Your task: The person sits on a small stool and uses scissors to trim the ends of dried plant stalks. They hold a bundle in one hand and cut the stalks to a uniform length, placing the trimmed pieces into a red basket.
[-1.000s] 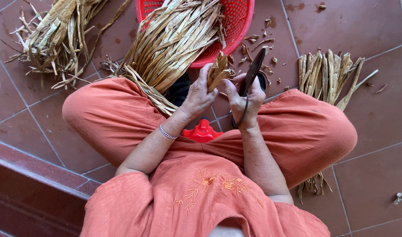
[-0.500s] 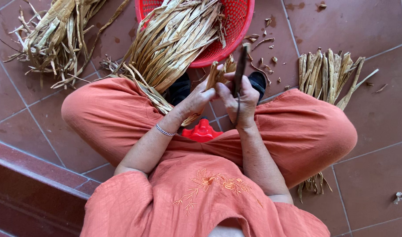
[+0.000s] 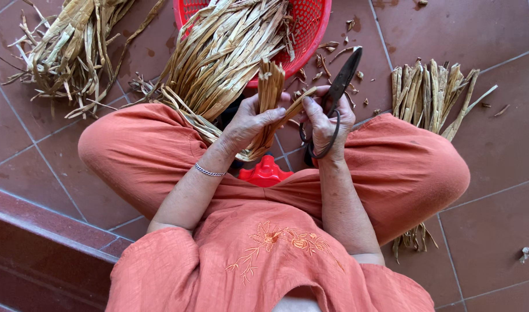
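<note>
I sit cross-legged on a tiled floor in orange clothes. My left hand grips a small bundle of dried straw-coloured strips, held upright above my lap. My right hand holds black scissors by their loop handles, blades pointing up and away, and its fingertips also touch a strip that leans across from the bundle. The two hands are close together, just in front of a red plastic basket heaped with long dried strips.
A loose pile of dried strips lies at the far left. A neat row of cut strips lies on the floor by my right knee. Small trimmings are scattered near the basket. A red plastic stool part shows between my legs. A dark red step runs along the left.
The scissors have swung from near upright to tilting right. My left hand has lifted the bundle higher, and the hands have drawn close together.
</note>
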{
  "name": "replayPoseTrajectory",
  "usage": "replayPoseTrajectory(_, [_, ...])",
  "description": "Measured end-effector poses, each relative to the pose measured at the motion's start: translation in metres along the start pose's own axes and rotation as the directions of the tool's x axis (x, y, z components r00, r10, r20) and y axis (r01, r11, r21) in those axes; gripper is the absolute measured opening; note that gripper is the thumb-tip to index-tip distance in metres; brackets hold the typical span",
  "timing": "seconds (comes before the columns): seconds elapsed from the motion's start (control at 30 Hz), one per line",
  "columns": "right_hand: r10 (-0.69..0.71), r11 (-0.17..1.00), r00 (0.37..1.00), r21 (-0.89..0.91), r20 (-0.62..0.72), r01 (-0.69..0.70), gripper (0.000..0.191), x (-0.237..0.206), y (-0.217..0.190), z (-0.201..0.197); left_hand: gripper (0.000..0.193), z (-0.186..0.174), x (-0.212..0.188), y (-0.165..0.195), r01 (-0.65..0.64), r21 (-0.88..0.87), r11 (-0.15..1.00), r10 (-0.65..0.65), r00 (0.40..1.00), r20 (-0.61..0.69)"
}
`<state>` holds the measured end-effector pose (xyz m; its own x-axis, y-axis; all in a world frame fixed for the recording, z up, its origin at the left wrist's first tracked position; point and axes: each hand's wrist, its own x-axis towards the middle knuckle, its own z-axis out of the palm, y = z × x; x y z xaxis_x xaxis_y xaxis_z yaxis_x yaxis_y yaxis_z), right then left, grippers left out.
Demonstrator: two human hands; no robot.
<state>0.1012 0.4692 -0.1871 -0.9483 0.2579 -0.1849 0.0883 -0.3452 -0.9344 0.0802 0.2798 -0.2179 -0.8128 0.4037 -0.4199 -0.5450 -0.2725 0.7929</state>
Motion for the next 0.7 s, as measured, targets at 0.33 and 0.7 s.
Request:
replayPoseTrajectory(0.33, [0.121, 0.949, 0.988, -0.304, 0.093, -0.087, 0.036, 0.003, 0.025, -0.009, 0.020, -0.010, 0.006, -0.012, -0.088, -0.024, 0.996, 0.084, 0.986, -0.145])
replayPoseTrajectory(0.7, [0.262, 0.802, 0.889, -0.597, 0.374, 0.014, 0.083, -0.010, 0.027, 0.001, 0.018, -0.012, 0.007, 0.006, -0.134, -0.016, 0.991, 0.126, 0.961, -0.246])
